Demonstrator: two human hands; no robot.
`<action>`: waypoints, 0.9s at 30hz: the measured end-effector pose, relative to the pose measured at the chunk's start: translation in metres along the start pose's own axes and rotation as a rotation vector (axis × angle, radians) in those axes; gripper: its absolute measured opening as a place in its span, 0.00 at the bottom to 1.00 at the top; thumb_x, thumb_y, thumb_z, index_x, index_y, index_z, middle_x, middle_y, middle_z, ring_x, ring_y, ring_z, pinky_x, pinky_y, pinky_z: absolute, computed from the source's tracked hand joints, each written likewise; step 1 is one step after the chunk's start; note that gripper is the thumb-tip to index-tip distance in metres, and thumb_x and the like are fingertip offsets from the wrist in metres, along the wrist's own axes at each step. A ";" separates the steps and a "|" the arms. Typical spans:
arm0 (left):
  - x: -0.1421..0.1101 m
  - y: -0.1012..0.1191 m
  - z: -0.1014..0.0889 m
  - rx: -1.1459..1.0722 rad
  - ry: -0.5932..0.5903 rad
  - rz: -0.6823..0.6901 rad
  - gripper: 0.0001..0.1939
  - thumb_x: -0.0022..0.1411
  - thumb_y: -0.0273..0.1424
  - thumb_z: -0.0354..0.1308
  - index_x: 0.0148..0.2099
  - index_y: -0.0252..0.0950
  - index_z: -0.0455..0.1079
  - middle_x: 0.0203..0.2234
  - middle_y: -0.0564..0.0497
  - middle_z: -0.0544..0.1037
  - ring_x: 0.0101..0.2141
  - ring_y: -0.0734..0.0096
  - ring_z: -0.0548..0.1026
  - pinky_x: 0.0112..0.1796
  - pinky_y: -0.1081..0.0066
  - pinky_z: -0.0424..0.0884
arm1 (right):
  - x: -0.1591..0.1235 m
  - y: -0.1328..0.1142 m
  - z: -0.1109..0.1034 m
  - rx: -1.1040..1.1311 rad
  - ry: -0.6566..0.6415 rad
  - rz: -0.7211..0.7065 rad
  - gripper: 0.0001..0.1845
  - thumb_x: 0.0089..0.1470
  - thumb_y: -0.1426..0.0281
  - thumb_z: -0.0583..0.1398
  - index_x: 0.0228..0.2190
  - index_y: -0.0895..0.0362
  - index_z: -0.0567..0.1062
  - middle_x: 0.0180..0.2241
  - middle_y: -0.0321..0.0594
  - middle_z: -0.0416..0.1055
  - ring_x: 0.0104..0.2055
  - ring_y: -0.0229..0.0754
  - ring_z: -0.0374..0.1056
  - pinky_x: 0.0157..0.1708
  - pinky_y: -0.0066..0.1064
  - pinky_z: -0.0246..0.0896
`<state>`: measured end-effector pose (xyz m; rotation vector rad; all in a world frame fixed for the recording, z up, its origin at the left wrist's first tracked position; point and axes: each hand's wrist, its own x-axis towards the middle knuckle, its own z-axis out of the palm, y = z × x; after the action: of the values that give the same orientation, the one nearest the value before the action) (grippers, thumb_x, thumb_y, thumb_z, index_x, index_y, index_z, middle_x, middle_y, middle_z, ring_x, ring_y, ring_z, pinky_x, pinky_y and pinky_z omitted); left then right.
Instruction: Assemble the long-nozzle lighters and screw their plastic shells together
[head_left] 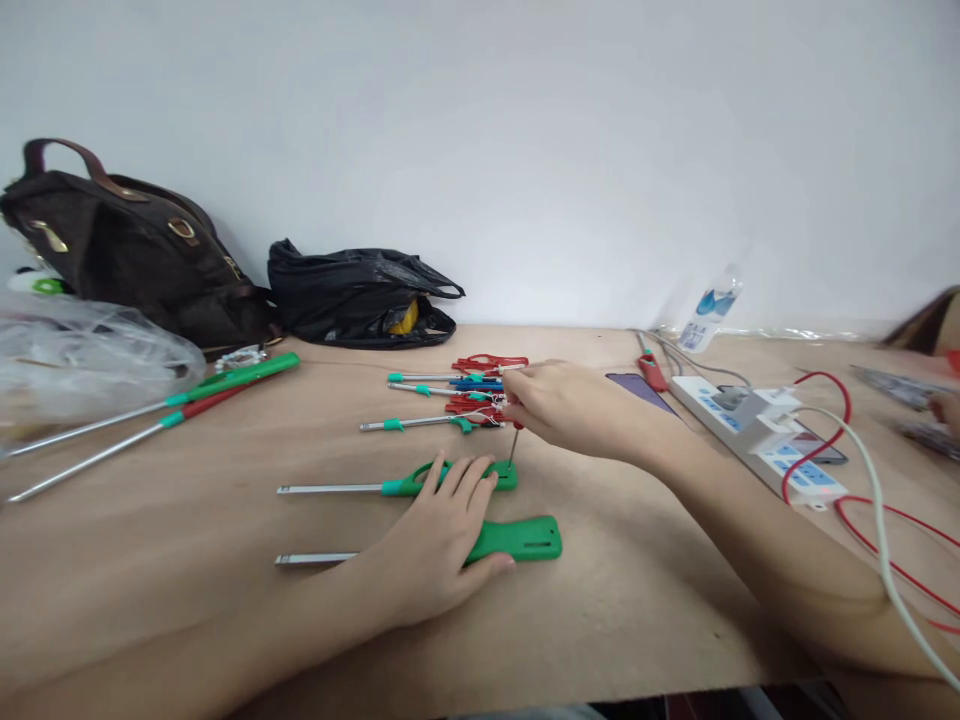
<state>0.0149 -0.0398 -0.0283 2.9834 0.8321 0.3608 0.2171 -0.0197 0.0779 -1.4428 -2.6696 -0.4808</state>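
Two green long-nosed lighters lie side by side on the table, metal tubes pointing left. My left hand (442,540) lies across both, its fingers stretched flat over the upper lighter (401,488) and its palm and thumb by the handle of the lower lighter (529,540). In my closed right hand (559,405) is a screwdriver (514,448), its handle mostly hidden and a bit of red showing. The thin shaft points down, tip at the upper lighter's right end. Just behind, opened lighters (412,423) with red and blue parts lie partly hidden by my right hand.
At left are assembled lighters (240,376), a clear plastic bag (97,350) and a dark handbag (150,260). A black plastic bag (352,295) rests by the wall. To the right are a power strip (787,465), cables, a bottle (711,310), a red lighter (651,370) and another person's hand (946,410).
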 end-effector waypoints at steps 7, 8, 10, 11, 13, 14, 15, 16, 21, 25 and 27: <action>0.002 -0.012 0.001 0.038 -0.019 0.066 0.24 0.68 0.39 0.45 0.60 0.30 0.59 0.59 0.35 0.63 0.57 0.45 0.61 0.55 0.45 0.57 | -0.002 0.001 -0.004 0.070 0.033 -0.038 0.10 0.63 0.71 0.51 0.35 0.61 0.70 0.32 0.46 0.74 0.31 0.42 0.66 0.32 0.31 0.52; 0.003 -0.015 0.001 0.037 -0.018 0.081 0.22 0.68 0.37 0.44 0.59 0.30 0.60 0.58 0.36 0.63 0.57 0.46 0.62 0.55 0.47 0.58 | -0.002 0.000 -0.005 0.084 0.023 -0.030 0.09 0.62 0.72 0.51 0.36 0.62 0.70 0.32 0.46 0.74 0.31 0.42 0.66 0.31 0.31 0.52; 0.005 -0.020 0.002 0.042 -0.019 0.109 0.21 0.67 0.35 0.44 0.59 0.31 0.61 0.58 0.36 0.63 0.56 0.47 0.63 0.53 0.50 0.60 | -0.001 0.000 -0.006 0.066 -0.017 -0.001 0.10 0.63 0.70 0.52 0.35 0.61 0.70 0.31 0.45 0.74 0.30 0.42 0.66 0.29 0.31 0.51; 0.006 -0.022 0.002 0.046 -0.021 0.120 0.21 0.67 0.34 0.45 0.59 0.31 0.60 0.58 0.36 0.63 0.55 0.48 0.63 0.53 0.50 0.60 | 0.000 0.000 -0.006 0.038 -0.036 0.014 0.12 0.63 0.67 0.52 0.33 0.61 0.71 0.30 0.46 0.74 0.30 0.43 0.67 0.29 0.31 0.50; 0.007 -0.024 0.001 0.057 -0.029 0.135 0.22 0.66 0.34 0.45 0.59 0.31 0.59 0.58 0.37 0.64 0.55 0.48 0.63 0.53 0.51 0.60 | 0.002 -0.001 -0.005 -0.011 -0.049 0.024 0.17 0.63 0.63 0.53 0.29 0.61 0.71 0.28 0.47 0.74 0.30 0.44 0.67 0.29 0.32 0.51; 0.008 -0.024 0.000 0.062 -0.038 0.139 0.22 0.66 0.33 0.46 0.60 0.31 0.59 0.57 0.37 0.64 0.55 0.48 0.63 0.53 0.51 0.60 | 0.002 0.000 -0.004 -0.018 -0.038 0.013 0.17 0.64 0.63 0.52 0.28 0.61 0.71 0.29 0.48 0.74 0.30 0.45 0.68 0.30 0.33 0.51; 0.008 -0.025 -0.002 0.061 -0.051 0.142 0.23 0.65 0.32 0.46 0.60 0.31 0.58 0.57 0.37 0.64 0.55 0.48 0.63 0.53 0.51 0.60 | 0.001 0.000 -0.003 -0.009 -0.020 -0.007 0.16 0.64 0.64 0.52 0.30 0.61 0.71 0.30 0.49 0.74 0.32 0.45 0.68 0.31 0.33 0.52; 0.008 -0.025 -0.003 0.056 -0.065 0.146 0.23 0.65 0.32 0.47 0.61 0.31 0.58 0.57 0.37 0.64 0.55 0.49 0.63 0.53 0.52 0.60 | 0.000 0.001 -0.002 0.010 0.001 -0.030 0.14 0.64 0.66 0.51 0.32 0.61 0.71 0.32 0.48 0.74 0.33 0.45 0.68 0.31 0.32 0.52; 0.009 -0.029 -0.010 -0.019 -0.083 0.190 0.24 0.63 0.31 0.48 0.61 0.34 0.57 0.58 0.40 0.64 0.55 0.52 0.63 0.54 0.54 0.60 | -0.004 0.003 -0.003 0.057 -0.027 -0.016 0.10 0.63 0.67 0.53 0.36 0.61 0.70 0.30 0.46 0.74 0.30 0.43 0.67 0.28 0.30 0.51; 0.010 -0.033 -0.009 -0.046 -0.086 0.219 0.25 0.64 0.32 0.48 0.63 0.36 0.56 0.59 0.40 0.62 0.56 0.51 0.62 0.55 0.53 0.59 | -0.001 0.002 0.000 0.013 0.002 -0.003 0.13 0.62 0.65 0.54 0.30 0.60 0.70 0.29 0.47 0.73 0.31 0.45 0.68 0.32 0.32 0.53; 0.010 -0.033 -0.007 -0.045 -0.087 0.225 0.26 0.64 0.32 0.49 0.63 0.36 0.55 0.60 0.41 0.62 0.57 0.52 0.62 0.55 0.54 0.59 | -0.002 0.002 0.001 0.072 0.046 -0.058 0.09 0.63 0.70 0.52 0.35 0.61 0.69 0.33 0.47 0.73 0.33 0.44 0.67 0.34 0.32 0.55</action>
<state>0.0048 -0.0070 -0.0217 3.0315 0.4756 0.2489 0.2198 -0.0202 0.0767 -1.3226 -2.6690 -0.4119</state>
